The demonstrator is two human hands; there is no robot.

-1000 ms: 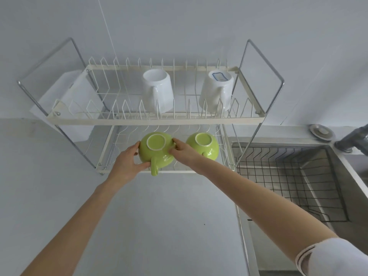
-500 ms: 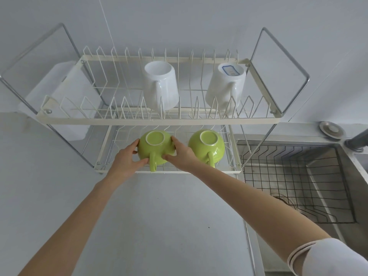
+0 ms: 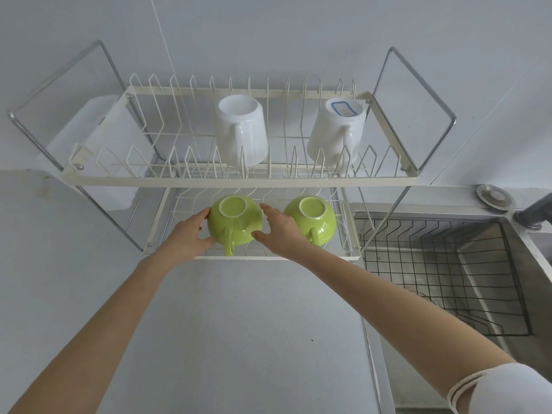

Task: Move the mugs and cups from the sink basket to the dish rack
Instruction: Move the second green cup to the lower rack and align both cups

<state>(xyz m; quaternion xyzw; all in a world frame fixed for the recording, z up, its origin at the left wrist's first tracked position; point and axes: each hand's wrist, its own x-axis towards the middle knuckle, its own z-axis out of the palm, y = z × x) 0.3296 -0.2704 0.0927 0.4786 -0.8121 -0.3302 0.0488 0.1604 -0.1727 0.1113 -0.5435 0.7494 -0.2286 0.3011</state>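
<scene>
While hands [image 3: 236,234] cup green cup [image 3: 235,219] | second green cup [image 3: 310,219] just right | white mugs [image 3: 241,130] overhead

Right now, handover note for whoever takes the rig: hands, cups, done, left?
Left hand and right hand both cup the upside-down green cup on the dish rack's lower shelf.
Second green cup sits inverted beside it; two white mugs stand inverted on the upper shelf.
Sink basket shows no cups.
Left: let go of the green cup; nothing else visible to move.
</scene>
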